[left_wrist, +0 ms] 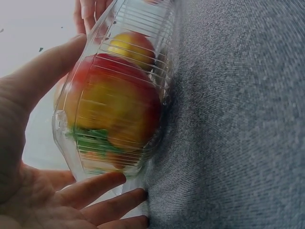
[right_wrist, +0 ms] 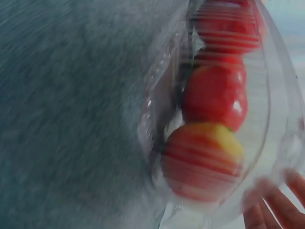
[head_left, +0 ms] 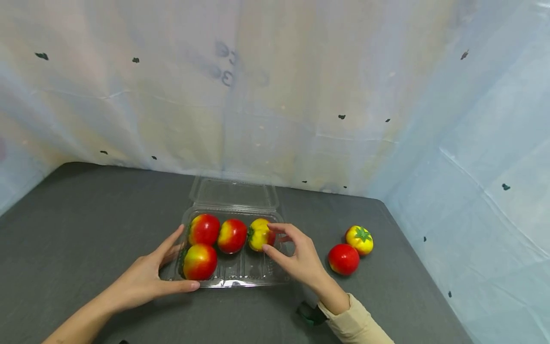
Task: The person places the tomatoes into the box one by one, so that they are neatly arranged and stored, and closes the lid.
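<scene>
The left hand (head_left: 150, 276), fingers spread wide and gripping nothing, spans the left end of the clear box (head_left: 236, 283). The right hand (head_left: 299, 259) curves half open over the yellow-and-red fruit (head_left: 259, 235) at the box's far right; I can't tell whether it touches. Three redder fruits (head_left: 232, 236) sit left of that one; two others (head_left: 343, 259) lie on the table (head_left: 408, 296) to the right.

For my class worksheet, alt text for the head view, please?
Left hand frames one end of an open clear container of four red-yellow fruits; right hand at the rightmost fruit. Two more fruits lie outside, right.
</scene>
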{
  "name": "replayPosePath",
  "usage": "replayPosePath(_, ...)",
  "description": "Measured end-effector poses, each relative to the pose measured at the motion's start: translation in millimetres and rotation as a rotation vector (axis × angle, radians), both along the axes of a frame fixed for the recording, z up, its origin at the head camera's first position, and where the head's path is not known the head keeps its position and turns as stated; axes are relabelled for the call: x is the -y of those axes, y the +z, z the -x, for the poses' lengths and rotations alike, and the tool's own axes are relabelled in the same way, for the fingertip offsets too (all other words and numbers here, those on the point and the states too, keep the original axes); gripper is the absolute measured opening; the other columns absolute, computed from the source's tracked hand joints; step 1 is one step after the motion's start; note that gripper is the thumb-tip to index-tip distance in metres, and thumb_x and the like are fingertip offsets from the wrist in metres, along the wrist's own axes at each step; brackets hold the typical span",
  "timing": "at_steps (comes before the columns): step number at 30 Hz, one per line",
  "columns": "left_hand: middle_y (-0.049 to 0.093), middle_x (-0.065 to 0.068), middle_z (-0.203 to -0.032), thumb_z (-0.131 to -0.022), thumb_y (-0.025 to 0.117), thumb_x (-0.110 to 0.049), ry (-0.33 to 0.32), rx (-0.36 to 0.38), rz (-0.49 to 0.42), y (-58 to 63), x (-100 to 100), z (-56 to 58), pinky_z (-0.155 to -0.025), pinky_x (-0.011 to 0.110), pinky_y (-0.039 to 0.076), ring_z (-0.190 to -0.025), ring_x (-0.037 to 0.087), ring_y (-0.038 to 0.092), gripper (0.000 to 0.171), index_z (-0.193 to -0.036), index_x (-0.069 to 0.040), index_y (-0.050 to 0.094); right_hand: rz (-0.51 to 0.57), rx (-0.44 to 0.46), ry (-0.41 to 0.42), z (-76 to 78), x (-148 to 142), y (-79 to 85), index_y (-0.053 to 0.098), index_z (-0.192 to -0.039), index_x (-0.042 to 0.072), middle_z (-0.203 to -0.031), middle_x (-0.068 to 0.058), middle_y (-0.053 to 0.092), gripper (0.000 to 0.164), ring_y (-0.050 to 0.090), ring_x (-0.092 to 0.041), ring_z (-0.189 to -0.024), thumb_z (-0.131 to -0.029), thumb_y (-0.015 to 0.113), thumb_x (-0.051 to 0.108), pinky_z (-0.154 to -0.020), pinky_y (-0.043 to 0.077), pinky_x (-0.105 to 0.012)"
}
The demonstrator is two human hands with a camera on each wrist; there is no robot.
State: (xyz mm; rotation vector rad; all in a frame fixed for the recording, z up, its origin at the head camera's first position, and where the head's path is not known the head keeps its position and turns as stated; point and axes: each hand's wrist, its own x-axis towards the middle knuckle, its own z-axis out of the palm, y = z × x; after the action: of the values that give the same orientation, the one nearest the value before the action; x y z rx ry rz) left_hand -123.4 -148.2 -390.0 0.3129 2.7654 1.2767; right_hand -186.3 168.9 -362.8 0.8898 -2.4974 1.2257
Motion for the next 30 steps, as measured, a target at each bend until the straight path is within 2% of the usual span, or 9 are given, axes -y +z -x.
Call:
replayPosePath(12,0.046,0.027,-0.141,-0.076,0.076,-0.051,-0.008,0.013,0.014,-4.0,-1.2,3.9,-0.087,0.066,0.042,-0.126,0.048,0.047,0.114,-0.156,-0.024,-0.001,-0.043,0.106,-0.095,-1.3,-27.6,-2.2,0.062,-0.124,0.011,-0.123,0.0,0.064,0.045,0.059,-0.023,-0.114,-0.082,0.076,0.024,-0.091,0.051,-0.044)
replayPosePath(20,0.045,0.024,-0.144,-0.078,0.074,-0.051,0.002,0.02,0.054,-6.4,2.3,4.4,-0.083,0.067,0.043,-0.127,0.048,0.045,0.113,-0.155,-0.026,-0.004,-0.054,0.101,-0.118,0.9,-44.1,-5.9,0.061,-0.125,0.016,-0.125,-0.005,0.063,0.044,0.059,-0.029,-0.113,-0.084,0.074,0.027,-0.092,0.05,-0.043)
replayPosePath(30,0.042,0.026,-0.145,-0.079,0.073,-0.051,-0.013,0.04,0.062,-8.4,1.8,6.5,-0.082,0.066,0.043,-0.126,0.05,0.045,0.113,-0.155,-0.027,-0.007,-0.108,0.069,-0.228,-1.0,-70.7,-9.2,0.062,-0.125,0.015,-0.124,0.0,0.063,0.045,0.06,-0.028,-0.11,-0.083,0.075,0.025,-0.091,0.05,-0.043)
